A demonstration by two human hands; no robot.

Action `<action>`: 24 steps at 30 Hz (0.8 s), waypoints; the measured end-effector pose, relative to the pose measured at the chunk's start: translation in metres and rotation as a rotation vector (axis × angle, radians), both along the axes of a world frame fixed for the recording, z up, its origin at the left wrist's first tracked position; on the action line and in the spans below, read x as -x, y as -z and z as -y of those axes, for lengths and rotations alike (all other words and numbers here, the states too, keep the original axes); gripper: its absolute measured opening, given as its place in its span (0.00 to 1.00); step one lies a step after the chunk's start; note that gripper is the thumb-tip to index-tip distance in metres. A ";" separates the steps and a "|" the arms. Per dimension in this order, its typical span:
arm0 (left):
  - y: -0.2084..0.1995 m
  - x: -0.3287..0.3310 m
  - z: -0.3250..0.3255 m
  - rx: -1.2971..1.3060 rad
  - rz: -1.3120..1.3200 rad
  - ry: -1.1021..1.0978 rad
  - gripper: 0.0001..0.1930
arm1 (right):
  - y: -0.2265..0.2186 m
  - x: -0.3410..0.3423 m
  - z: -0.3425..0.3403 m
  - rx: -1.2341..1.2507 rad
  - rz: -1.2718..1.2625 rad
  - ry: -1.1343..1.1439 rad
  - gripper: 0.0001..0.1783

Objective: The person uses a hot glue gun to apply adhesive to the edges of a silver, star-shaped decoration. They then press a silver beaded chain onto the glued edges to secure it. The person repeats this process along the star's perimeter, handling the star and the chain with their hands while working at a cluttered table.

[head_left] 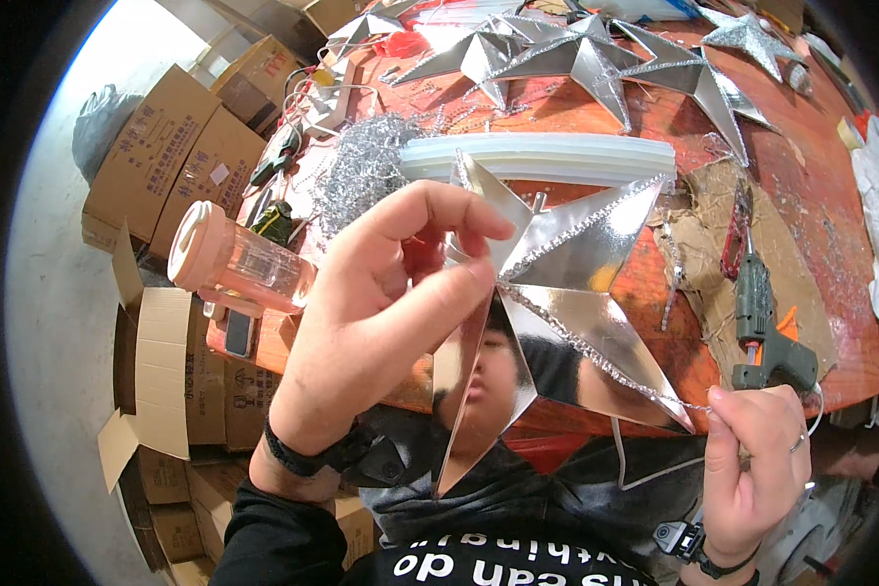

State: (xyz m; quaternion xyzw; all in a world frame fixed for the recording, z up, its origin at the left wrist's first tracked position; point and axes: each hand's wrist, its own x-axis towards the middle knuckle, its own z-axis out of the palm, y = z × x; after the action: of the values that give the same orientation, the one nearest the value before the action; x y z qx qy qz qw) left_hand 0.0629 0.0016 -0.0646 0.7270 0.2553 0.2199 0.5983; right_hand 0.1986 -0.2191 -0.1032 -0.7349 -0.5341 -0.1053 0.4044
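Observation:
A mirror-like silver star stands upright in front of me, with thin silver tinsel trim along some of its ridges. My left hand is at the star's left side, thumb and index finger curved and apart near its centre. Its other fingers curl behind, partly hidden; I see nothing held between the fingertips. At the star's lower right tip, my right hand pinches the loose end of the tinsel trim between thumb and fingers. A dark green glue gun lies just beyond that hand, on crumpled brown cardboard.
More silver stars lie along the far side of the red-brown table. A tinsel heap is beside pale translucent glue sticks. A pink-lidded bottle stands at the left edge. Cardboard boxes are stacked on the left.

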 end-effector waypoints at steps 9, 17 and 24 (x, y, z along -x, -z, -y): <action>0.006 0.001 -0.013 -0.354 -0.166 0.080 0.05 | 0.003 0.002 0.005 -0.072 -0.067 0.008 0.10; 0.004 0.000 -0.010 -0.312 -0.203 0.036 0.04 | 0.007 -0.009 0.019 -0.074 0.007 -0.123 0.12; 0.007 -0.004 -0.002 -0.228 -0.098 -0.052 0.03 | 0.015 -0.010 0.020 -0.070 -0.010 -0.147 0.17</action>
State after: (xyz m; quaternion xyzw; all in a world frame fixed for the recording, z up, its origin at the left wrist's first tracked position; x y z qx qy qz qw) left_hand 0.0665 0.0038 -0.0717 0.7931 0.2764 0.2274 0.4928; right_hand 0.2081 -0.2392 -0.1185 -0.6797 -0.5806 -0.0902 0.4390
